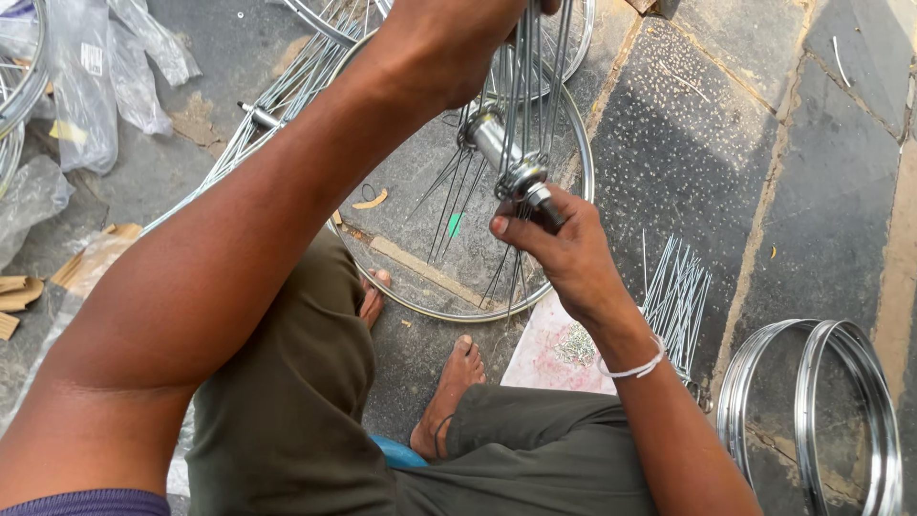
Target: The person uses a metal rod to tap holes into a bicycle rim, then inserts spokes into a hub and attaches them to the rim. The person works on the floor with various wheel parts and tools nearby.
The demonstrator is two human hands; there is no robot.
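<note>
At center, 12 o'clock of knees: right hand [564, 250] fingers clamped on hub [511, 164] axle end; left hand [449, 38] pinching spokes [530, 76] up top. Best keep hub steady, spokes untangled over rim [573, 143].

Hub [511, 162] above rim [573, 153], spokes [673, 296] right.

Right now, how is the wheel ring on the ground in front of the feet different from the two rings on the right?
The rim by the feet lies flat beneath the held hub and spokes; the pair of rims stands on edge. The single rim is alone; the pair leans together. All are shiny bare metal hoops.
</note>
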